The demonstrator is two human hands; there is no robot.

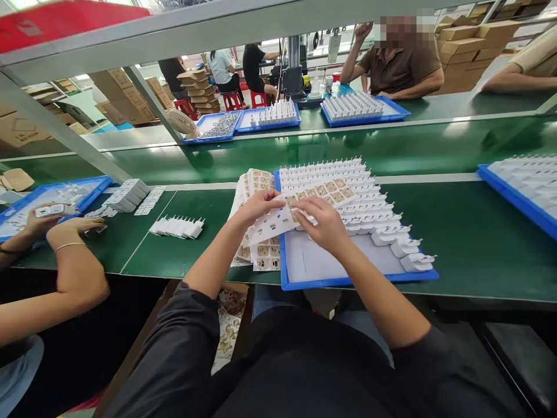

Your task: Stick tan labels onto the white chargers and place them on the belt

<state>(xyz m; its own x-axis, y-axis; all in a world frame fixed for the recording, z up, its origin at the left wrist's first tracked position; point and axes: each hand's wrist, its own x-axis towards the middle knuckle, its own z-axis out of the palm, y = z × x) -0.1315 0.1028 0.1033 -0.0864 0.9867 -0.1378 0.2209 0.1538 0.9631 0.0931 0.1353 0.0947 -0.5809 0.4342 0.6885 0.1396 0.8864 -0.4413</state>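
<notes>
My left hand [261,206] is closed on the left part of a sticker sheet [276,223], its thumb lying on top. Tan labels fill the sheet's far part, while the near part is mostly bare white backing with a few small dark marks. Over the same sheet, my right hand [321,222] has bent fingers closed at the labels; whether a loose label is between them is hidden. Below and left lies a stack of similar sheets [266,255]. Under my right hand stands a blue tray [304,284] with rows of white plug adapters [385,235], metal pins upward.
A small row of white adapters [177,227] lies left on the green bench [143,249]. Beyond it, a co-worker's hands [52,223] work near stacked white parts [128,194]. More filled trays [357,108] stand across the bench and at right. A metal shelf beam [195,29] crosses overhead.
</notes>
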